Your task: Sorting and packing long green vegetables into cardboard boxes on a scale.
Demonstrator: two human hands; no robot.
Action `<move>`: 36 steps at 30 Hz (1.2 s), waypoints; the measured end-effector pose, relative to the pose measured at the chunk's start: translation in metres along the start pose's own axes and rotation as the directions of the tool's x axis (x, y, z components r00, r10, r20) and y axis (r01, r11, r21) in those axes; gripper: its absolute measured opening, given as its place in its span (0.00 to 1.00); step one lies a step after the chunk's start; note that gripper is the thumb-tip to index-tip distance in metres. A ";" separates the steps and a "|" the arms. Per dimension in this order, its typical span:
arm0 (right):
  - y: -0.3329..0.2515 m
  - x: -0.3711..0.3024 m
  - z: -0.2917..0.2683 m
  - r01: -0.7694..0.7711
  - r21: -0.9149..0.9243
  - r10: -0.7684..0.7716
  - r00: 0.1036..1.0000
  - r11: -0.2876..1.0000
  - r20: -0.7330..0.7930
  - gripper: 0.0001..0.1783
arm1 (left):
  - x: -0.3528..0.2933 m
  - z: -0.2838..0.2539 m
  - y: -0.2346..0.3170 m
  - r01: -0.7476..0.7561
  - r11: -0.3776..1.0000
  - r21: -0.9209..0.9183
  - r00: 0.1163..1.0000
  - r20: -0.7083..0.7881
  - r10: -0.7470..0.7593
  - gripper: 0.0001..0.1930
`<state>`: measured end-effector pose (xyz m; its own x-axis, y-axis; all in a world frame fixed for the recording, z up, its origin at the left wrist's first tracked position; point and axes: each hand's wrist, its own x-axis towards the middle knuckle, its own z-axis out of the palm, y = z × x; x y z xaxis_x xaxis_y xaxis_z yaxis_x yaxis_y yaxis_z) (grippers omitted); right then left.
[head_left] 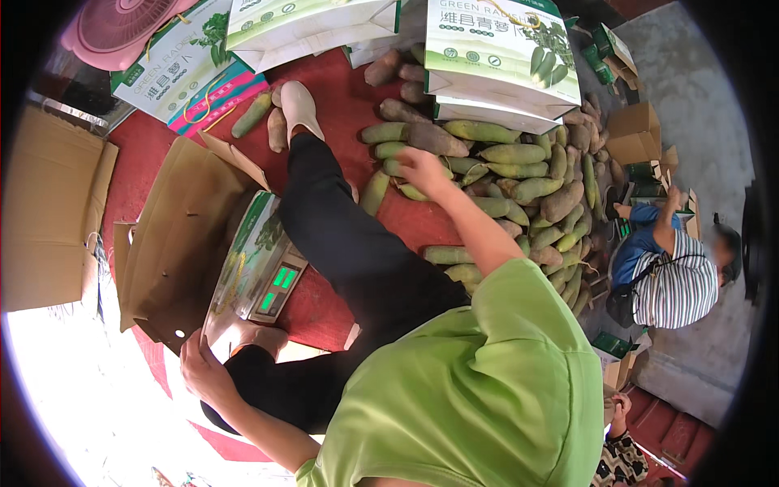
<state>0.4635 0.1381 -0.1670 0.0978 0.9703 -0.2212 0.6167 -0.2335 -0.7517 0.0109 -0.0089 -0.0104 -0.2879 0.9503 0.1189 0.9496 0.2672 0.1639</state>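
Note:
My left hand [204, 372] is closed on the lower corner of an open cardboard carton [180, 235], brown inside with a printed green-and-white side. The carton sits tilted beside a scale [281, 286] with lit green digits, between my legs. On the other side my right hand [423, 172] reaches over a heap of green radishes [519, 154], its fingers apart and bent down toward them. Whether the fingertips touch a radish [392, 167] is hard to see. Several radishes in the heap are coated with brown soil.
Printed gift bags [499, 57] stand beyond the heap, and more bags [182, 73] lie at the far left near a pink fan [122, 28]. A flattened cardboard piece [53, 211] is at left. At right another person [669, 276] crouches by small boxes [633, 134].

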 end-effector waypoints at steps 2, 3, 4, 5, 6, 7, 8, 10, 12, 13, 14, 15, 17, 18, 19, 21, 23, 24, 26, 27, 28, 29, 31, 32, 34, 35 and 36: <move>0.099 -0.013 -0.017 -0.175 -0.053 0.170 0.982 0.983 -0.080 0.16 | 0.001 0.003 -0.001 -0.024 0.999 -0.024 1.000 -0.006 0.024 0.08; 0.113 -0.027 -0.026 -0.220 -0.147 0.191 0.964 0.964 -0.185 0.15 | -0.001 0.005 -0.005 -0.027 1.000 -0.013 0.999 -0.023 0.027 0.08; 0.134 -0.035 -0.036 -0.287 -0.194 0.236 0.939 0.938 -0.248 0.15 | -0.001 0.005 -0.007 -0.030 0.999 -0.011 0.999 -0.043 0.030 0.08; 0.153 -0.043 -0.042 -0.389 -0.142 0.329 0.888 0.910 -0.321 0.15 | -0.001 0.004 -0.008 -0.030 1.000 -0.005 0.999 -0.037 0.030 0.08; 0.197 -0.050 -0.048 -0.495 -0.018 0.460 0.821 0.869 -0.338 0.15 | 0.001 0.005 -0.007 -0.045 0.998 -0.039 0.999 -0.029 0.044 0.08; 0.214 -0.056 -0.041 -0.501 -0.015 0.468 0.817 0.865 -0.336 0.15 | 0.001 0.005 -0.009 -0.050 0.997 -0.059 0.999 -0.023 0.049 0.08; 0.225 -0.062 -0.036 -0.607 0.085 0.598 0.733 0.790 -0.325 0.14 | 0.001 0.005 -0.010 -0.057 0.997 -0.058 0.998 -0.020 0.056 0.08; 0.252 -0.077 -0.023 -0.653 0.094 0.647 0.702 0.751 -0.297 0.16 | 0.003 0.008 -0.010 -0.074 0.995 -0.067 0.997 -0.019 0.073 0.08; 0.241 -0.087 -0.005 -0.599 -0.092 0.560 0.784 0.795 -0.268 0.16 | 0.004 0.009 -0.008 -0.091 0.996 -0.026 0.995 -0.030 0.090 0.08; 0.231 -0.088 0.004 -0.510 -0.278 0.464 0.859 0.814 -0.216 0.17 | 0.004 0.007 -0.008 -0.099 0.995 0.011 0.994 -0.045 0.100 0.08; 0.209 -0.085 0.009 -0.509 -0.274 0.464 0.860 0.816 -0.213 0.17 | 0.002 0.007 -0.011 -0.078 0.997 0.017 0.995 -0.055 0.078 0.08; 0.183 -0.081 0.008 -0.457 -0.415 0.429 0.888 0.787 -0.165 0.17 | 0.002 0.007 -0.011 -0.080 0.997 0.018 0.995 -0.056 0.081 0.08; 0.165 -0.075 0.000 -0.387 -0.545 0.389 0.914 0.744 -0.117 0.17 | 0.001 0.007 -0.008 -0.093 0.995 0.028 0.992 -0.077 0.095 0.08; 0.162 -0.071 -0.005 -0.342 -0.654 0.359 0.926 0.675 -0.114 0.17 | 0.002 0.008 -0.013 -0.093 0.995 0.026 0.994 -0.063 0.094 0.07; 0.160 -0.064 -0.011 -0.290 -0.753 0.322 0.940 0.591 -0.110 0.18 | 0.002 0.009 -0.013 -0.087 0.996 0.020 0.993 -0.080 0.088 0.07; 0.173 -0.057 -0.021 -0.271 -0.801 0.308 0.945 0.535 -0.114 0.19 | 0.003 0.012 -0.012 -0.083 0.996 -0.029 0.995 -0.060 0.081 0.07; 0.175 -0.055 -0.024 -0.257 -0.847 0.347 0.933 0.465 -0.092 0.21 | 0.003 0.012 -0.012 -0.084 0.995 -0.052 0.994 -0.079 0.079 0.07; 0.172 -0.052 -0.025 -0.260 -0.852 0.385 0.920 0.454 -0.076 0.21 | 0.003 0.011 -0.011 -0.069 0.995 -0.069 0.995 -0.072 0.064 0.07; 0.185 -0.050 -0.025 -0.238 -0.889 0.456 0.889 0.392 -0.036 0.19 | 0.001 0.010 -0.012 -0.049 0.994 -0.100 0.997 -0.070 0.042 0.08; 0.195 -0.053 -0.022 -0.211 -0.905 0.430 0.902 0.369 -0.036 0.17 | -0.001 0.007 -0.010 -0.032 0.995 -0.095 0.996 -0.083 0.024 0.08; 0.202 -0.052 -0.019 -0.181 -0.920 0.394 0.918 0.346 -0.033 0.16 | -0.001 0.003 -0.007 -0.011 0.996 -0.088 0.998 -0.060 0.006 0.08; 0.205 -0.053 -0.020 -0.191 -0.924 0.398 0.916 0.331 -0.046 0.15 | 0.002 0.004 -0.003 0.000 0.996 -0.090 0.999 -0.036 -0.003 0.08; 0.218 -0.053 -0.013 -0.173 -0.939 0.376 0.925 0.297 -0.052 0.14 | 0.000 0.002 -0.001 0.040 0.995 -0.088 0.997 -0.064 -0.046 0.09; 0.224 -0.053 -0.010 -0.159 -0.949 0.353 0.934 0.273 -0.055 0.14 | -0.001 0.000 -0.001 0.030 0.996 -0.083 0.998 -0.053 -0.035 0.10; 0.222 -0.050 -0.008 -0.129 -0.968 0.463 0.886 0.214 -0.016 0.17 | 0.000 -0.002 0.003 0.039 0.998 -0.055 0.999 -0.033 -0.041 0.12; 0.214 -0.052 -0.008 -0.147 -0.963 0.486 0.874 0.226 -0.020 0.18 | 0.001 -0.004 0.004 0.070 0.996 -0.048 0.996 -0.061 -0.072 0.12; 0.205 -0.053 -0.010 -0.162 -0.959 0.512 0.859 0.234 -0.020 0.20 | 0.002 -0.006 0.006 0.067 0.997 -0.039 0.997 -0.025 -0.068 0.12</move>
<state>0.5925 0.0396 -0.3031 0.4153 0.7149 -0.5625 0.8773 -0.1512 0.4556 0.0150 -0.0069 -0.0036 -0.3546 0.9257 0.1321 0.9228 0.3236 0.2094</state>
